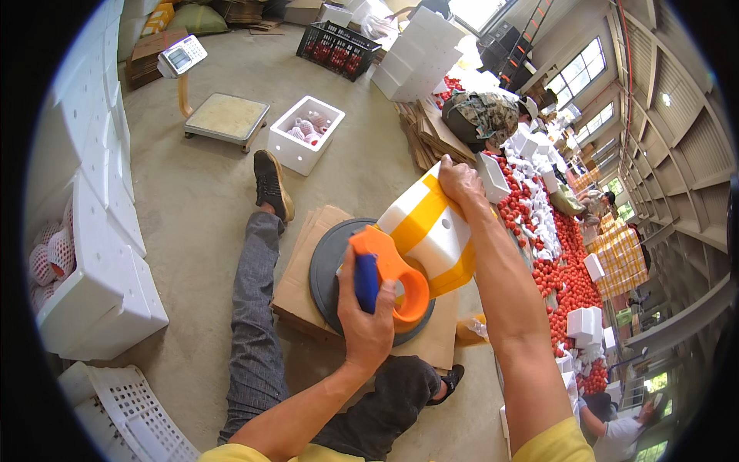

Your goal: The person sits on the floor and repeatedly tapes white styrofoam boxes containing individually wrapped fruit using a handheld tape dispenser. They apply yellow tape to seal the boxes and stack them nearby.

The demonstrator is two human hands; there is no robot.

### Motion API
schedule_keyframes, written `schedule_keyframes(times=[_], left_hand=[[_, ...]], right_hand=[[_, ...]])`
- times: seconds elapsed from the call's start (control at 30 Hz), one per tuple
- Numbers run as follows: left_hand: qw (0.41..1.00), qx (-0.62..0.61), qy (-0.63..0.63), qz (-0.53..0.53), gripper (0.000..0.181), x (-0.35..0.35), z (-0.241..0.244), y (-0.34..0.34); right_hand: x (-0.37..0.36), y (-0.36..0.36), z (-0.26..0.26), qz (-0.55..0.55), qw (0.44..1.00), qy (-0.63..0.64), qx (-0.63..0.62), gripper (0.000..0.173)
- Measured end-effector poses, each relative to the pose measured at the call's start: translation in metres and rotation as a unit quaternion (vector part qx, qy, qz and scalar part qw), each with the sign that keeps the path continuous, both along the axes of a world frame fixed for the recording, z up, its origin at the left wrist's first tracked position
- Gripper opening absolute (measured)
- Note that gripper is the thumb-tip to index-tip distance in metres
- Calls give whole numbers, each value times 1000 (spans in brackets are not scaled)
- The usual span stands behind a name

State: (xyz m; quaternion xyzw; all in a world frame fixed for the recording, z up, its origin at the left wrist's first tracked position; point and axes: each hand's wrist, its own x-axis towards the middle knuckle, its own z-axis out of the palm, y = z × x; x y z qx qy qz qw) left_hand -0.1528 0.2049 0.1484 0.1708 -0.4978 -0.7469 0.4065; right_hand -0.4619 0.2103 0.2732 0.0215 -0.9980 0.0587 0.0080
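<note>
My left hand (366,328) grips the blue handle of an orange tape dispenser (413,294). To its right is a white foam box (427,222), tilted, with bands of yellow tape around it. My right hand (462,182) holds this box by its far upper edge. Beneath both lies a black round disc (326,283), partly covered by the dispenser and box. The disc rests on a stack of flat cardboard (312,228) between my legs. Whether the dispenser touches the box cannot be made out.
An open foam box (297,151) of net-wrapped fruit stands near a platform scale (228,118). Foam boxes (109,277) are stacked at left, above a white perforated crate (130,398). Red fruit (568,242) spreads along the right, where several people work. A black crate (338,49) sits farther back.
</note>
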Motion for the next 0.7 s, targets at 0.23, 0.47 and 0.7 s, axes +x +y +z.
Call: schedule_keyframes(times=[0.23, 0.47, 0.7], left_hand=[[990, 132, -37, -24, 64, 73, -51, -17], [989, 39, -94, 111, 72, 181, -119, -152], [903, -129, -379, 156, 96, 239, -219, -213]], right_hand=[[-4, 13, -5, 5, 1000, 13, -8, 81], [-25, 74, -12, 275, 950, -21, -146, 66], [-4, 107, -30, 246, 964, 69, -77, 66]])
